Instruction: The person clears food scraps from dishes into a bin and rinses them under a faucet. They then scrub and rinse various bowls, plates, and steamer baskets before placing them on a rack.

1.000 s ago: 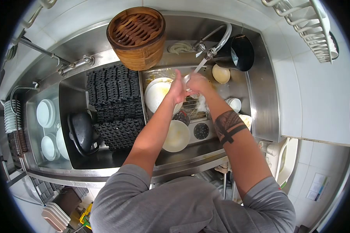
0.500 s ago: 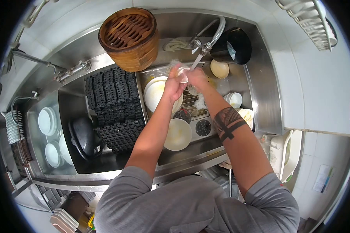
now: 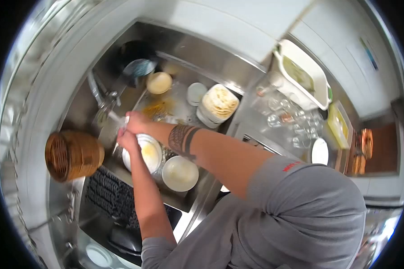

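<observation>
My left hand (image 3: 129, 140) and my right hand (image 3: 138, 122) meet under the tap (image 3: 104, 104). Both are closed around a small white dish (image 3: 126, 120), mostly covered by the fingers and blurred. Below the hands, white plates (image 3: 149, 154) with yellow residue lie stacked in the sink. A larger white bowl (image 3: 180, 174) rests beside the stack, nearer to my body. Further off in the basin stands a cream-coloured bowl (image 3: 159, 83).
A wooden steamer (image 3: 74, 155) stands left of the tap, and a black bucket (image 3: 134, 56) behind it. Square dishes (image 3: 220, 104) are stacked at the sink's right end. Black textured mats (image 3: 110, 195) fill the neighbouring basin. Glasses (image 3: 296, 123) and a white tub (image 3: 300, 74) sit further right.
My view has swung right and rotated, bringing the glasses and tub more fully into sight. My hands stay together near the tap, with the dish now more hidden.
</observation>
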`<state>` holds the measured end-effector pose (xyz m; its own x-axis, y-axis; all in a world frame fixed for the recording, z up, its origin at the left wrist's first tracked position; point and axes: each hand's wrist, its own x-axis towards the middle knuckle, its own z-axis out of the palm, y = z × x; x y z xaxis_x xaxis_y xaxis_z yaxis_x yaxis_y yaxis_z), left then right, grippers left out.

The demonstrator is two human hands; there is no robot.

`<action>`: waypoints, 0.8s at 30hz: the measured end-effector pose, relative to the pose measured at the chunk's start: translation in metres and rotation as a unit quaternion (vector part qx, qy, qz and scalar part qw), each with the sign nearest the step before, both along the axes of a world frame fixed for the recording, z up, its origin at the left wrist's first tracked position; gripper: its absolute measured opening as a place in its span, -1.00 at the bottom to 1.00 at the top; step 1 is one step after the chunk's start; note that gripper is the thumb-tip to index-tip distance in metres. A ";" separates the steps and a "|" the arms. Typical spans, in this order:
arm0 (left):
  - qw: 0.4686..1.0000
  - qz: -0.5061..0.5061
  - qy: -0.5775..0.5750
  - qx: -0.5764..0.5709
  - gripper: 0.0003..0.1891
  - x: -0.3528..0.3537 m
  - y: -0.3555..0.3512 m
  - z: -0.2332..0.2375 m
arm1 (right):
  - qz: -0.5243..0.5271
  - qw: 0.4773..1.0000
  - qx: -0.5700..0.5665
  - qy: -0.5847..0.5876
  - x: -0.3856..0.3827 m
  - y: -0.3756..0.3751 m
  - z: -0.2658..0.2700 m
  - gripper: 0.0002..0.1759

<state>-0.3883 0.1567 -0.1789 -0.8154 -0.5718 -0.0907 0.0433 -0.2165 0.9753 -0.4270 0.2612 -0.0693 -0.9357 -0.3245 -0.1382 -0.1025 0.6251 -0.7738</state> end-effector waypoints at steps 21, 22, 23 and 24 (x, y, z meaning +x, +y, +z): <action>0.833 -0.072 -0.178 -0.520 -0.70 0.041 0.056 0.046 | -0.591 0.750 -0.172 0.241 0.316 0.778 0.095 -0.53; 0.817 -0.061 -0.187 -0.542 -0.70 0.047 0.079 0.061 | -0.641 0.715 -0.105 0.259 0.339 0.852 0.071 -0.54; 0.799 -0.049 -0.198 -0.566 -0.71 0.056 0.099 0.074 | -0.612 0.734 0.156 0.250 0.373 0.934 0.033 -0.53; 0.813 -0.046 -0.137 -0.564 -0.71 0.058 0.116 0.078 | -0.716 0.651 -0.098 0.233 0.392 1.000 0.012 -0.55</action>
